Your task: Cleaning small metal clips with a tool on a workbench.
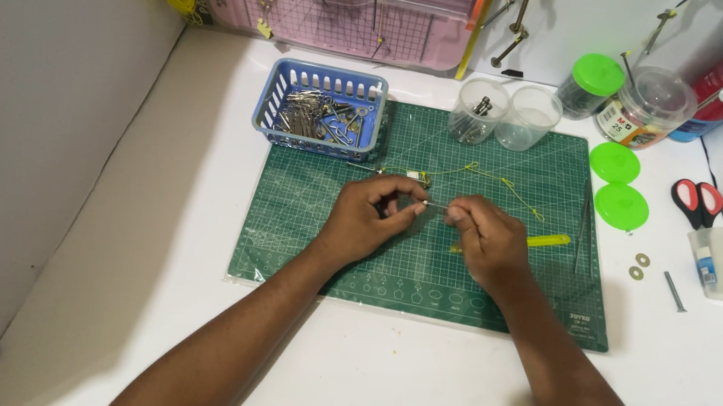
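Over the middle of a green cutting mat (299, 241), my left hand (371, 216) and my right hand (487, 238) meet fingertip to fingertip. Between them runs a thin metal pin or needle (435, 206), pinched at both ends. A thin yellow thread (506, 184) loops on the mat just beyond my hands. A yellow-green tool handle (549, 242) pokes out to the right of my right hand. A small metal piece (403, 174) lies on the mat beyond my left hand.
A blue basket (274, 98) of metal clips stands at the mat's far left. Two clear cups (529, 118) stand behind the mat; jars and green lids (620, 205) sit at right, along with red-handled scissors (694, 201), a glue bottle (721, 263), washers and a bolt (674, 291).
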